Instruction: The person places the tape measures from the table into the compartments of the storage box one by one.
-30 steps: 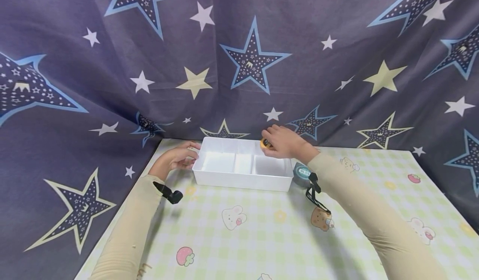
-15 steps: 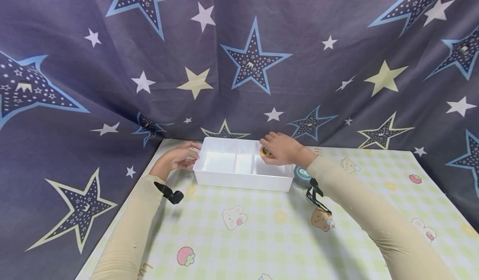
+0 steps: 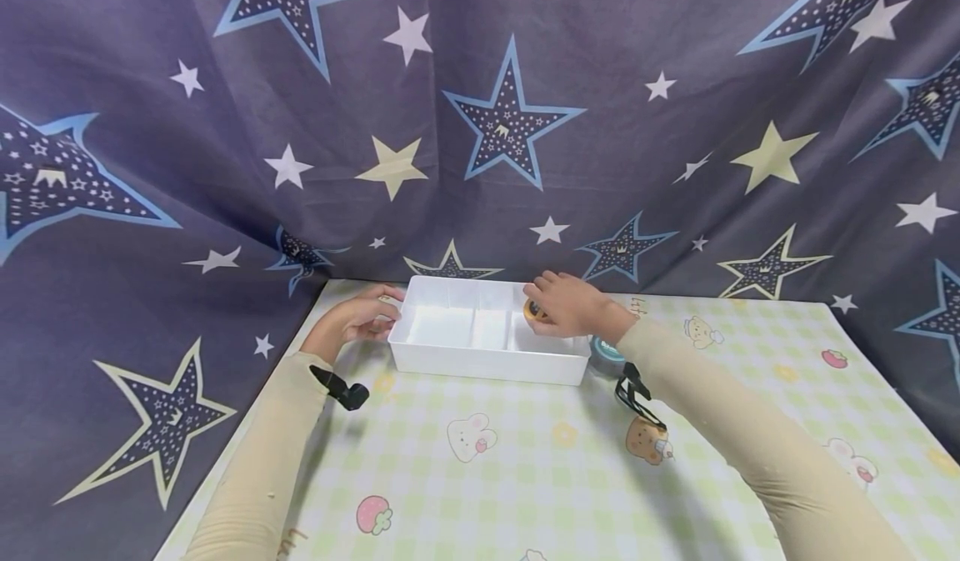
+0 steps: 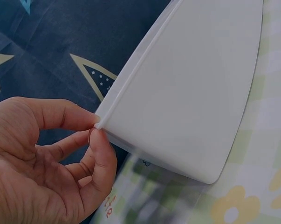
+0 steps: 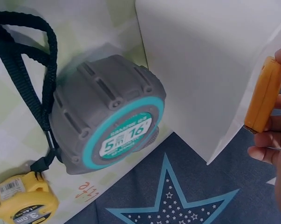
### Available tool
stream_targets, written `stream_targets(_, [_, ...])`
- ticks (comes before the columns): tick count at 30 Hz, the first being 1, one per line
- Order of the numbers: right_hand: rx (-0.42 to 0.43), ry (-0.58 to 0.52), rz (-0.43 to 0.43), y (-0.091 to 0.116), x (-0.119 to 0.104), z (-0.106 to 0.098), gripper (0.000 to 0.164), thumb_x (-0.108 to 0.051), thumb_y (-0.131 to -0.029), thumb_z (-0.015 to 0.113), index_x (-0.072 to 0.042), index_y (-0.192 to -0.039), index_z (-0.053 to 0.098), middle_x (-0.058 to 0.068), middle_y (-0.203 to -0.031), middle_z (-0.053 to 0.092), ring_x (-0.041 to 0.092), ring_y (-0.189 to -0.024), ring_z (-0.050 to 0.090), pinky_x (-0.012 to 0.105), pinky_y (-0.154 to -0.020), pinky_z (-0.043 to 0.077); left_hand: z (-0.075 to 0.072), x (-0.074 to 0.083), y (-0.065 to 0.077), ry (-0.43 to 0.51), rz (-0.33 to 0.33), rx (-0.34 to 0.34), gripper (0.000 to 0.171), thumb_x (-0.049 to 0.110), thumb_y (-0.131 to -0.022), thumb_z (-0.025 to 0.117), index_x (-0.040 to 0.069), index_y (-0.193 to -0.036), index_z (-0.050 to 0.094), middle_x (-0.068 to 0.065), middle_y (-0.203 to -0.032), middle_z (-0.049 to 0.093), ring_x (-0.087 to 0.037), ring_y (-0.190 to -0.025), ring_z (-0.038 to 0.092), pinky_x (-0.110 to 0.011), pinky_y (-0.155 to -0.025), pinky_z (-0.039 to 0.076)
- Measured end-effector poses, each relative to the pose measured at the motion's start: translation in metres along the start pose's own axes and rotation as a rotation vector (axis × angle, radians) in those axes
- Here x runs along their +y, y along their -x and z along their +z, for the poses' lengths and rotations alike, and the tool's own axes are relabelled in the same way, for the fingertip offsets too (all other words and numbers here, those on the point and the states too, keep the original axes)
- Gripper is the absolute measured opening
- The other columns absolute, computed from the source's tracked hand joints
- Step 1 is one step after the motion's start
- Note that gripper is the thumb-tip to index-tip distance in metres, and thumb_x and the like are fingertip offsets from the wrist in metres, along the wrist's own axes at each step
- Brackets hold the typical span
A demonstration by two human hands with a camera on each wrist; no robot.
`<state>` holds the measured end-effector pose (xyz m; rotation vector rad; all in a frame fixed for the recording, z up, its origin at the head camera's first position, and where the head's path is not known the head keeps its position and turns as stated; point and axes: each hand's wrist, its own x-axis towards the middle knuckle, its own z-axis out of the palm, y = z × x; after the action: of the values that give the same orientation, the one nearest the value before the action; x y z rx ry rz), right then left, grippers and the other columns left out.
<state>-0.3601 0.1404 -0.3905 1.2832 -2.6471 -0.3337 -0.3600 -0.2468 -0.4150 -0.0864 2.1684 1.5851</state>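
Note:
A white divided tray (image 3: 487, 363) stands on the table near the curtain. My left hand (image 3: 365, 315) is at its left end; in the left wrist view, thumb and forefinger pinch the corner of its rim (image 4: 113, 107). With curled fingers my right hand (image 3: 568, 304) holds a small orange tape measure (image 3: 533, 311) over the right compartment. Its orange side (image 5: 266, 95) shows beyond the tray's end wall in the right wrist view. Just outside that wall sits a larger grey tape measure (image 5: 110, 109) with a teal ring, marked 5m 16', with a dark strap (image 5: 28, 86).
A yellow tape measure (image 5: 26, 198) lies beside the grey one, behind the right arm in the head view. A checked tablecloth (image 3: 517, 494) covers the table. A dark starry curtain (image 3: 465, 227) hangs right behind the tray and along the left side.
My right hand has come down and slightly toward me, bringing the orange tape measure lower at the tray's right compartment. The left hand has stayed at the tray's corner.

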Motion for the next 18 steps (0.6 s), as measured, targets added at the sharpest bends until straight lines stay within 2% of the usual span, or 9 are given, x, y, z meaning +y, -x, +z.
stream_targets(5, [0.007,-0.028,-0.007,0.0023,-0.0010,0.0025,0.047,-0.044,-0.100,0.048,-0.005,-0.125,0.053,0.011,-0.102,0.060,0.027,-0.093,0.054,0.044,-0.084,0.052,0.0005,0.0008,-0.0005,-0.006,-0.020,0.009,0.057,0.003,-0.093,0.057,0.009,-0.146,0.036,-0.003,-0.094,0.051,-0.008,-0.069,0.056,-0.022,-0.060,0.049])
stream_targets(18, [0.002,-0.032,-0.001,0.0009,-0.0007,0.0084,0.046,-0.045,-0.101,0.047,-0.006,-0.124,0.052,0.010,-0.103,0.059,0.026,-0.094,0.053,0.044,-0.086,0.051,-0.0006,0.0013,0.0000,-0.001,-0.020,0.003,0.056,0.003,-0.091,0.058,0.009,-0.144,0.038,-0.002,-0.092,0.053,-0.008,-0.068,0.057,-0.021,-0.060,0.050])
